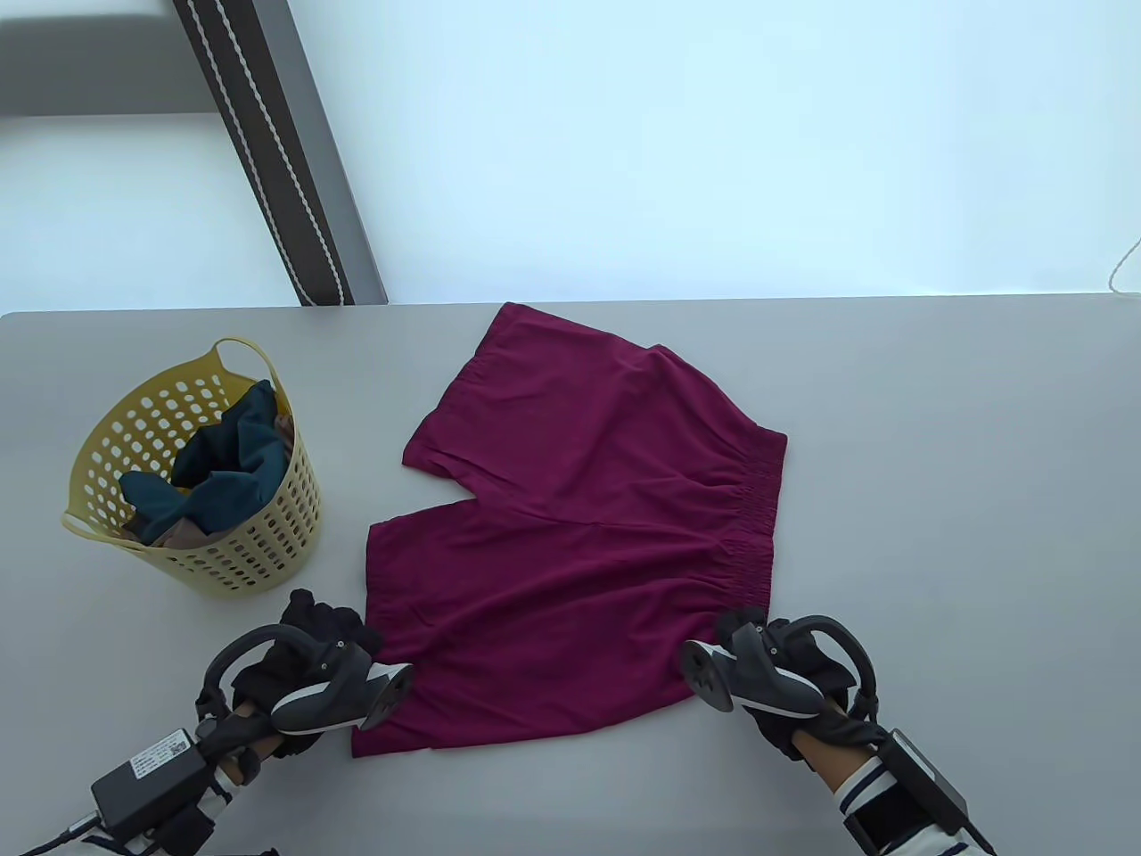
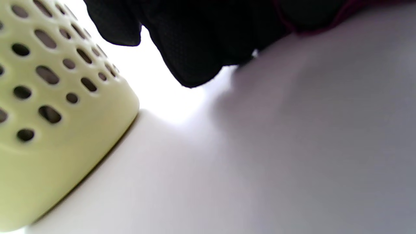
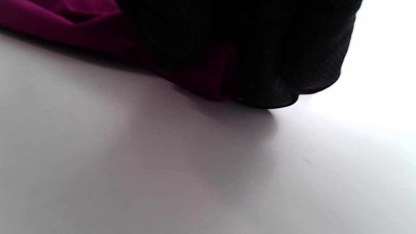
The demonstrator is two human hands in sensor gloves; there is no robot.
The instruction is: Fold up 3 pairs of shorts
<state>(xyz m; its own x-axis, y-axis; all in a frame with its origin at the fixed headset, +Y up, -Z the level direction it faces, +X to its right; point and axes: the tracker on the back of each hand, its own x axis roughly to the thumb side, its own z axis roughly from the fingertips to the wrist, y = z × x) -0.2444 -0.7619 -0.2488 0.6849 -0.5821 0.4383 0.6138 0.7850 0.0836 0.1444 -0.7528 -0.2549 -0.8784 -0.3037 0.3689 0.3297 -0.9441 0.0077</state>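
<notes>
From above, the maroon shorts (image 1: 579,535) lay flat on the table (image 1: 936,499), just right of the yellow basket (image 1: 201,464). Our left hand (image 1: 303,664) met their near leg hem; its grip we couldn't tell. At the right wrist, our right hand (image 3: 260,65) pinched the waistband corner. Lifting unevenly could bunch the fabric and skew the fold.

A grey table (image 1: 936,499) bears spread maroon shorts (image 1: 579,544) and a yellow basket (image 1: 258,544) beside them.

Yellow perforated basket (image 1: 241,535) on grey table (image 1: 936,535), far-left strap (image 1: 267,152).
</notes>
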